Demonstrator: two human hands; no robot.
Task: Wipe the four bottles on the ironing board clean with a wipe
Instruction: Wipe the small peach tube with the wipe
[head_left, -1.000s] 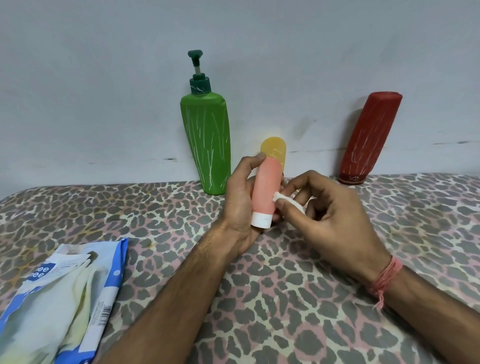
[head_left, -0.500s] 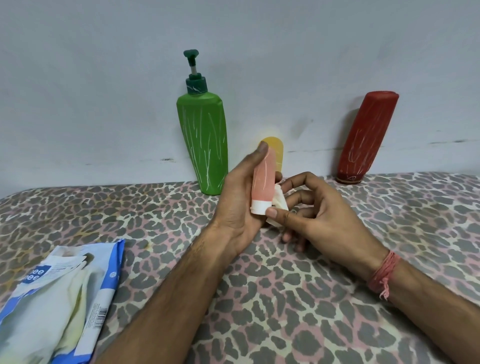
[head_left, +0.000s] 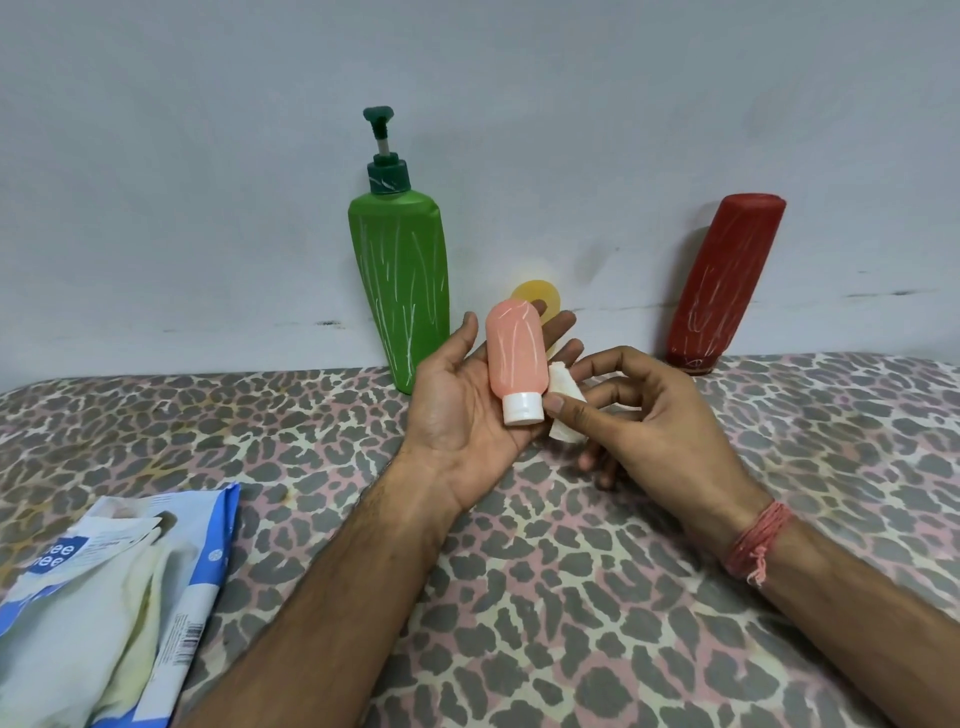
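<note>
Loosely cradled on the flat left hand (head_left: 467, 410), the pink bottle (head_left: 516, 358) could roll off — the right hand (head_left: 649, 415), at three o'clock, pinches the wipe (head_left: 563, 395), perhaps touching it.

Home room, leopard-print ironing board (head_left: 571, 597) against scuffed painted wall (head_left: 208, 156), wipes packet (head_left: 114, 597)

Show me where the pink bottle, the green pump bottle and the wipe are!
pink bottle (head_left: 516, 353), head view, middle of its body, lying on the open palm.
green pump bottle (head_left: 402, 280), head view, middle of its green body.
wipe (head_left: 565, 395), head view, the white wad pinched in the fingers.
</note>
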